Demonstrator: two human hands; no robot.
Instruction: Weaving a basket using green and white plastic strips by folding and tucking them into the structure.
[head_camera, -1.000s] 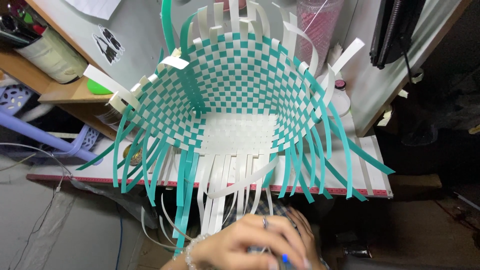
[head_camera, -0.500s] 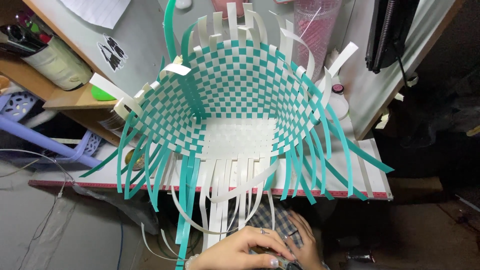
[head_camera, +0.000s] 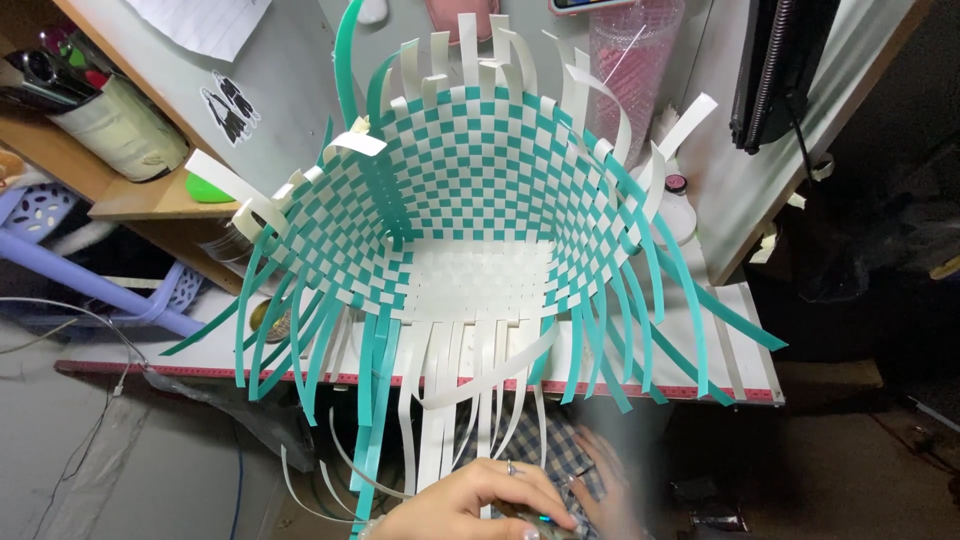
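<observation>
While the half-woven basket (head_camera: 480, 200) lay tipped on the desk (head_camera: 745, 330), its checkered teal-and-white plastic strips flared loose at the rim. Flat white strips (head_camera: 440, 400) hung past the desk edge. Left hand (head_camera: 470, 505) curled, fingers together over a small dark object; right hand (head_camera: 605, 490) blurred, grip unclear.

Cream cylindrical pen holder (head_camera: 118, 128) on wooden shelf (head_camera: 120, 205). Lavender plastic basket (head_camera: 40, 210) lower left. Pink ribbed plastic tumbler (head_camera: 630, 75) at back. Black monitor (head_camera: 775, 70) far right.
</observation>
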